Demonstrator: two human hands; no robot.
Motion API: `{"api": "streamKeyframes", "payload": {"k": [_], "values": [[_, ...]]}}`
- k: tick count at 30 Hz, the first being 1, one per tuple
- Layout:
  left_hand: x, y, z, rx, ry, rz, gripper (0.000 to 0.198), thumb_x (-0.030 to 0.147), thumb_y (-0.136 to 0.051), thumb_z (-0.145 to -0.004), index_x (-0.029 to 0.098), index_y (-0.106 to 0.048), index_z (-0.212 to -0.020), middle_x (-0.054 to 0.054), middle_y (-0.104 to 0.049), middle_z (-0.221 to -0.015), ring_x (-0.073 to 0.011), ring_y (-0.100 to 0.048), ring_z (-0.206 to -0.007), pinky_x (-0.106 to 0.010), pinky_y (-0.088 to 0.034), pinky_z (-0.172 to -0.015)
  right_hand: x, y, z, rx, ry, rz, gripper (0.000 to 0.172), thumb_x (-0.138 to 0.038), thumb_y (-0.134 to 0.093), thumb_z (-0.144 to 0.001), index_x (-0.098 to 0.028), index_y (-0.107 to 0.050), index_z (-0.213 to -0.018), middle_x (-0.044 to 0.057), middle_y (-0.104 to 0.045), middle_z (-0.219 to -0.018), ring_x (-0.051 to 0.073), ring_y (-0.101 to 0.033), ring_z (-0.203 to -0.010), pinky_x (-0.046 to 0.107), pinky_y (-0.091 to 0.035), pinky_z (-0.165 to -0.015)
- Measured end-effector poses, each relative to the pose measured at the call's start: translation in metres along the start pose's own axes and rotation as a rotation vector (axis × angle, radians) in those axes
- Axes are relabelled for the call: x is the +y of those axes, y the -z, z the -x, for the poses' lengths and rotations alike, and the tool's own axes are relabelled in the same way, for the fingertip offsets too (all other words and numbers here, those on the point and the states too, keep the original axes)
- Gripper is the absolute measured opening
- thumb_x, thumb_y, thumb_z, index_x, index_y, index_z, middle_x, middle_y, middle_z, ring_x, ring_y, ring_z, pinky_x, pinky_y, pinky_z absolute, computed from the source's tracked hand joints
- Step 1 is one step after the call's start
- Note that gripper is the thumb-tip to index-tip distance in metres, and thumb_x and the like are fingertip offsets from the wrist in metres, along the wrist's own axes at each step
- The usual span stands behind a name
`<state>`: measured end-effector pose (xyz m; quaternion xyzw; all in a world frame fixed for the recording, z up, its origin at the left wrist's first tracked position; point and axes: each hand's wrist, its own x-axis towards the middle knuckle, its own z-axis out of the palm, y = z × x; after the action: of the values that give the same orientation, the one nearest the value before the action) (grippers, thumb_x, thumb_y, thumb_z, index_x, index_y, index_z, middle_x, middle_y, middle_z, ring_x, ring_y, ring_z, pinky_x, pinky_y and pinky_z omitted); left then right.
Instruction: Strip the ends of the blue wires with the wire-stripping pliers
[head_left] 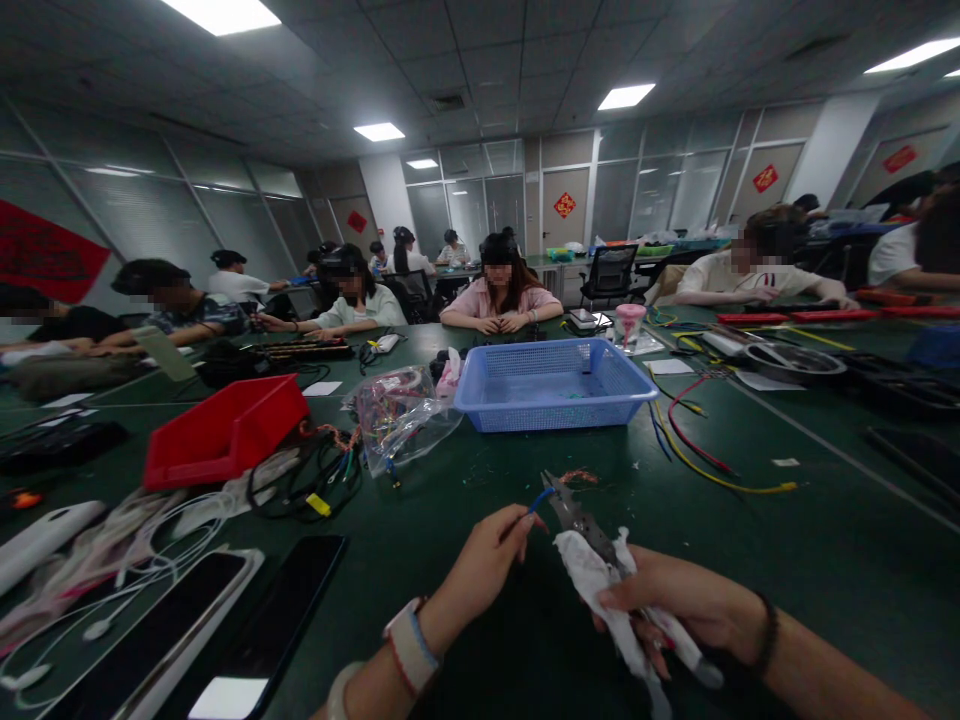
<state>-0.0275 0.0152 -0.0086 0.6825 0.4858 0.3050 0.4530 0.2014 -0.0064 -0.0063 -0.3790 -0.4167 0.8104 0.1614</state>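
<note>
Between the thumb and fingers of my left hand [491, 560] is a blue wire [541, 498], its upper end at the jaws of the pliers. My right hand [667, 610] is wrapped round the handles of the metal pliers [583, 522], whose grips are covered in white material. The pliers point up and to the left, with their tips beside the wire's end; whether the jaws touch it is too small to tell. Just beyond the tips lies a bundle of thin copper strands [581, 477] on the dark green table [420, 540].
A blue basket [555, 410] stands ahead, with a clear bag of wires [397, 415] and a red bin [225, 430] to its left. Phones [289, 600] and white cables lie at the near left. Red, yellow and blue wires [694, 435] lie right. Several people sit across the table.
</note>
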Motion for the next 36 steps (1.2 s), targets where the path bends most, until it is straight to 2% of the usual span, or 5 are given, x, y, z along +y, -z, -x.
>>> {"api": "streamKeyframes", "payload": {"k": [11, 18, 25, 29, 36], "values": [[0.007, 0.006, 0.000, 0.103, 0.069, -0.036, 0.046, 0.054, -0.044, -0.088, 0.017, -0.058, -0.065, 0.004, -0.047, -0.054, -0.0120, -0.045, -0.052, -0.023, -0.033, -0.055, 0.003, 0.008, -0.003, -0.058, 0.019, -0.045, 0.032, -0.034, -0.076, -0.062, -0.008, -0.063, -0.076, -0.002, -0.059, -0.051, 0.002, -0.036, -0.029, 0.019, -0.048, -0.034], [0.010, 0.006, 0.003, 0.098, 0.012, -0.011, 0.048, 0.056, -0.045, -0.087, 0.017, -0.060, -0.065, 0.004, -0.043, -0.054, -0.0107, -0.040, -0.051, -0.022, -0.029, -0.051, 0.006, 0.008, -0.003, -0.007, -0.006, -0.105, 0.031, -0.027, -0.077, -0.060, -0.008, -0.062, -0.080, 0.005, -0.068, -0.066, 0.004, -0.048, -0.034, 0.015, -0.043, -0.034], [0.010, 0.004, 0.003, 0.130, -0.070, -0.075, 0.032, 0.045, -0.046, -0.091, 0.018, -0.063, -0.090, 0.001, -0.058, -0.072, -0.0150, -0.054, -0.068, -0.024, -0.038, -0.063, 0.001, 0.007, 0.000, -0.040, 0.008, -0.156, 0.030, -0.027, -0.073, -0.064, -0.009, -0.063, -0.086, 0.005, -0.068, -0.071, 0.002, -0.041, -0.034, 0.017, -0.045, -0.036], [0.005, 0.003, 0.003, 0.182, -0.057, -0.163, 0.028, 0.040, -0.044, -0.093, 0.019, -0.061, -0.083, -0.001, -0.062, -0.076, -0.0164, -0.057, -0.072, -0.025, -0.038, -0.066, 0.003, 0.006, -0.001, -0.036, 0.003, -0.161, 0.031, -0.027, -0.072, -0.065, -0.009, -0.062, -0.088, 0.005, -0.068, -0.072, 0.002, -0.041, -0.034, 0.020, -0.048, -0.038], [-0.001, 0.010, -0.001, 0.240, -0.077, -0.237, 0.031, 0.040, -0.046, -0.091, 0.021, -0.068, -0.080, -0.003, -0.066, -0.086, -0.0193, -0.059, -0.082, -0.027, -0.039, -0.073, 0.013, 0.006, -0.006, -0.068, -0.018, -0.190, 0.038, -0.029, -0.068, -0.072, -0.009, -0.058, -0.103, 0.013, -0.070, -0.090, 0.016, -0.066, -0.055, 0.028, -0.055, -0.050]]}}
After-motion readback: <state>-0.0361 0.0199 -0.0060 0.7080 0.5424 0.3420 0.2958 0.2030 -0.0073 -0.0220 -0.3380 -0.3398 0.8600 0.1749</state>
